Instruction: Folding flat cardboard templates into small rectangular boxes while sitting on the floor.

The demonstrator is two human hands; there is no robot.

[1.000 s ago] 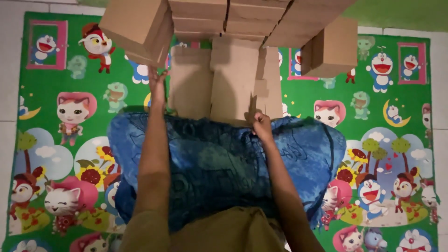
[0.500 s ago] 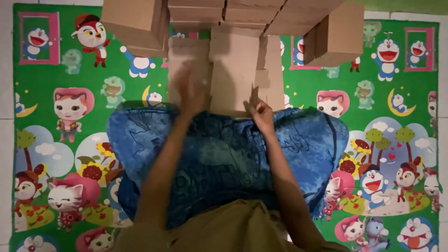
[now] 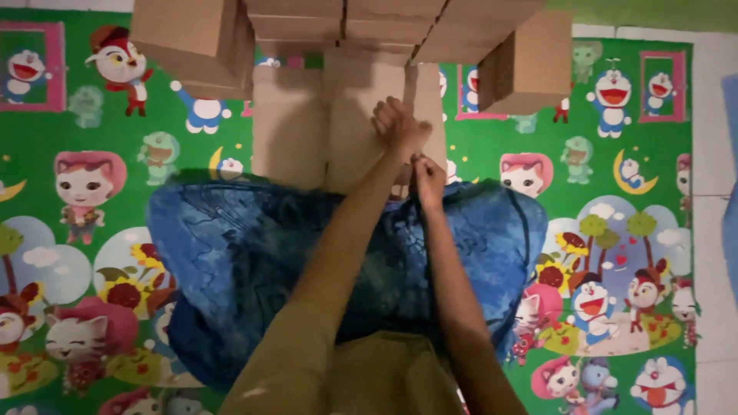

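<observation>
Up close, both hands meet at the right part of a flattened cardboard sheet (image 3: 350, 127) that lies on the cartoon play mat (image 3: 92, 200), its near edge tucked under a blue patterned cloth (image 3: 254, 261) over the person's lap. The left hand (image 3: 398, 123) rests palm down on the cardboard with its fingers curled loosely, not closed around anything that can be made out. Just below those fingers, the right hand (image 3: 427, 175) is pinched shut at the cardboard's near right edge, where the sheet meets the cloth; whether it grips the cardboard edge or a fold of cloth cannot be told. The two hands are almost touching.

Beyond the fingertips, a row of stacked cardboard boxes (image 3: 346, 23) closes off the far side, their lower edges overhanging the sheet. To the right of the fingers, one more cardboard box (image 3: 530, 65) stands close by, leaving a narrow strip of mat between. To the left of the fingers the sheet runs wide and bare, and past its left edge the mat lies open.
</observation>
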